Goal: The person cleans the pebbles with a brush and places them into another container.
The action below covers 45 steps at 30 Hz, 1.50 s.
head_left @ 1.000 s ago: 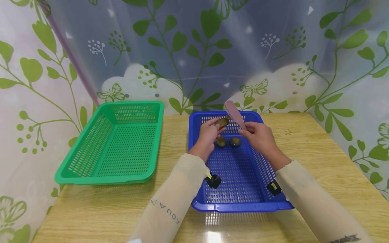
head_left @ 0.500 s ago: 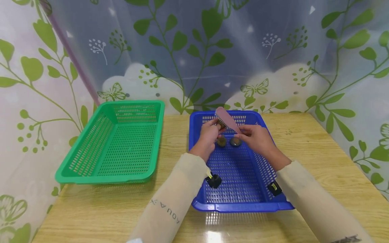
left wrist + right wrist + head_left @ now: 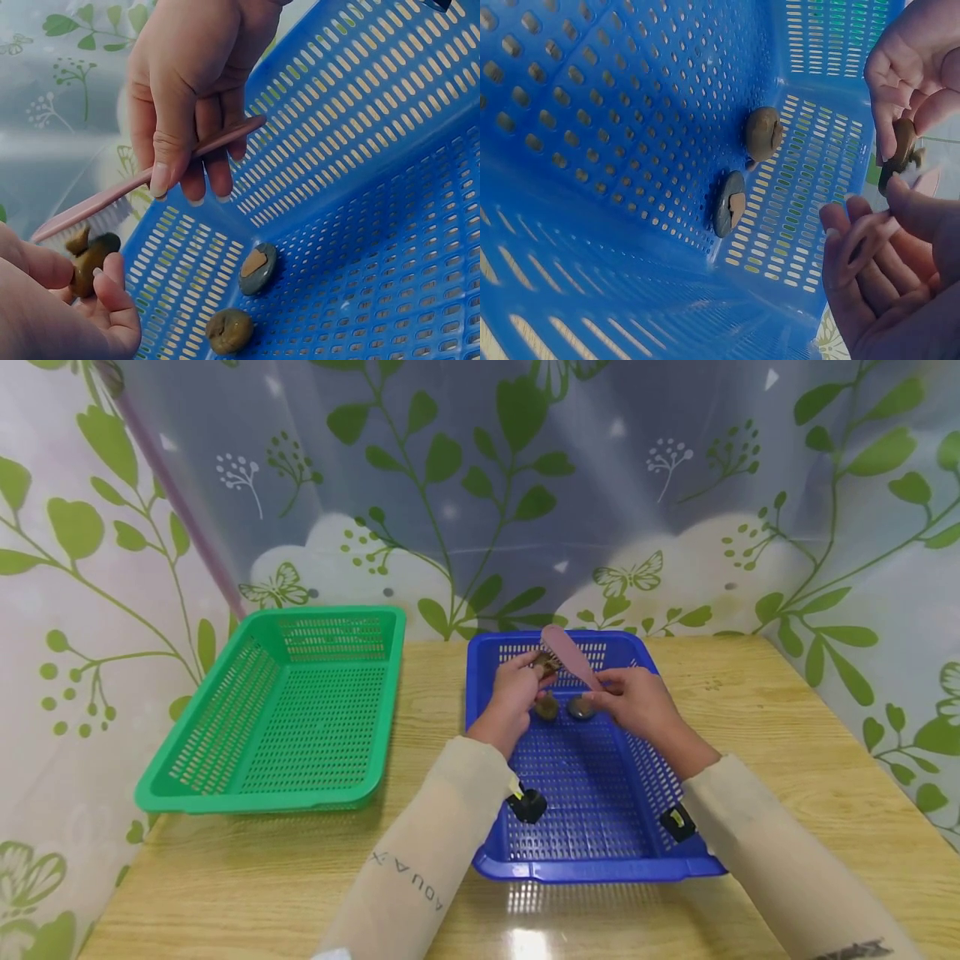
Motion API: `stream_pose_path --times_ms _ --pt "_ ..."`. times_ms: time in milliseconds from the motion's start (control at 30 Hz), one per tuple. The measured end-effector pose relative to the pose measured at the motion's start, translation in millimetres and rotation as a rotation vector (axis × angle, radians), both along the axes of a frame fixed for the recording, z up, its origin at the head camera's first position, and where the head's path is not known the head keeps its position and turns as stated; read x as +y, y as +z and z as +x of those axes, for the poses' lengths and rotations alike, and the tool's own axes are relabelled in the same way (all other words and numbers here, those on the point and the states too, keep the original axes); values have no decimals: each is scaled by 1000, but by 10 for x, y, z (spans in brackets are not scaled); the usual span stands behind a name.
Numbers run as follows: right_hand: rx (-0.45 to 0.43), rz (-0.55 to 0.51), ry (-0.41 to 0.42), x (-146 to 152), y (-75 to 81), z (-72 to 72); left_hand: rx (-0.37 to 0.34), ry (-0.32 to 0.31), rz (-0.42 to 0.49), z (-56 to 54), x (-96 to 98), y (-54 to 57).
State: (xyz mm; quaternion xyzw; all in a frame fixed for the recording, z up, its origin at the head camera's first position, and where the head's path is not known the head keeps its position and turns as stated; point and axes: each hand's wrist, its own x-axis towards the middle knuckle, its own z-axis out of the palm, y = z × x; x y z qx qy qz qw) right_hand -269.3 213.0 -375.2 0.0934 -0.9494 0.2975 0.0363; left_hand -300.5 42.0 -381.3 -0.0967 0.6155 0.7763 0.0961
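Up over the far end of the blue basket (image 3: pixel 525 847), both hands meet. The left hand (image 3: pixel 513 689) pinches a brownish stone (image 3: pixel 88 259) between thumb and curled fingers, lifted clear of the basket floor so its upper face is open to the brush. The right hand (image 3: pixel 637 702) has its grip closed round the handle of a pink brush (image 3: pixel 564 652), thumb pressed along the top, fingers wrapped beneath; the handle slants up and away toward the far edge of the surface (image 3: pixel 787 727), and the bristle head sits against the held stone, as the left wrist view shows. Holding the stone in the air rather than on the perforated floor seems to let the bristles work round it freely.

Two more stones lie on the basket floor just below the hands, near its far wall: a rounded brown stone (image 3: pixel 229 330) and a grey stone with a tan patch (image 3: pixel 257 268), close together but apart.

A green basket (image 3: pixel 225 793) stands well apart at the left side of the surface, with nothing visible inside it. Small black devices sit at each wrist on the beige sleeves (image 3: pixel 420 860). A leaf-patterned curtain (image 3: pixel 480 485) hangs behind the far edge.
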Motion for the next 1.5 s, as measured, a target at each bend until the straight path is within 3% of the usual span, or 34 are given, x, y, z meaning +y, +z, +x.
stream_pose_path --times_ms 367,733,933,1200,1300,1500 --pt "42 -3 -132 12 36 18 4 7 -1 -6 12 -9" --pt "55 -36 -114 8 25 14 5 -14 -9 -1 14 5" --pt "68 -53 -44 -5 -4 -5 4 -21 -13 -15 19 -8" --pt "-50 -58 34 -14 -13 -7 9 -33 -23 -2 -2 -6" --pt "-72 -69 28 -9 -13 -10 7 -31 -23 -4 3 -3" --pt "-8 7 -45 14 -1 -5 -4 -20 -19 -12 1 2"
